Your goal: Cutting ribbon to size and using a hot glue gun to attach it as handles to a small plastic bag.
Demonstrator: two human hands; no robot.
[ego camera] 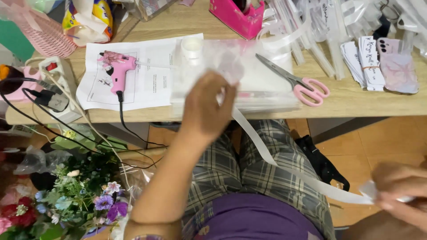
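My left hand [208, 109] is raised over the table's front edge and pinches a clear plastic wrapping sheet [231, 58] that spreads over the tabletop. My right hand [398, 186], low at the right near my lap, grips the end of a long white ribbon strip [284, 166]. The strip runs diagonally from under my left hand, across my plaid trousers, to my right hand. Pink-handled scissors [302, 84] lie on the table just right of the sheet. A pink glue gun [116, 71] rests on a printed paper to the left.
A wooden table [356, 100] carries a pink tape dispenser [238, 15], a small white cup [192, 46], piles of clear sleeves and paper tags at right. A power strip [55, 84] with cables sits left. Flowers [75, 200] stand on the floor at lower left.
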